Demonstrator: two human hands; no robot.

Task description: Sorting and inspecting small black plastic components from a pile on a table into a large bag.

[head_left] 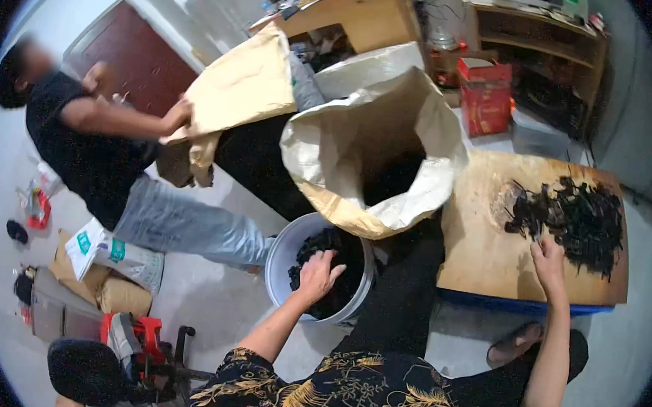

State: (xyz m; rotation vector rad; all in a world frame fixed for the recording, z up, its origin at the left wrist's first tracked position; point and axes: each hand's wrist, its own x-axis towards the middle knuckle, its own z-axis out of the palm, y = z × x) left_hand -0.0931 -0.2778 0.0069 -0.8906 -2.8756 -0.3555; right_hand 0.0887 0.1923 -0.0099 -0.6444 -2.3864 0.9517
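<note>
My left hand (318, 279) reaches down into a white bucket (276, 298), its thumb and fingers apart over the dark pieces (326, 241) inside. The fingertips touch those pieces. My right hand (548, 263) is closed in a pinch at the near edge of a pile of thin black strips (588, 222). What its fingers hold, if anything, is too small to make out. The pile lies on a wooden board (477, 248). Just beyond the bucket stands a large paper sack (319, 152) with its mouth wide open, dark inside.
At the left another person (84, 136) grips a second paper sack (247, 80). Below that person lie filled bags (123, 263) beside a black-and-red chair (90, 369). A red box (484, 99) and a wooden shelf (533, 51) stand behind the board.
</note>
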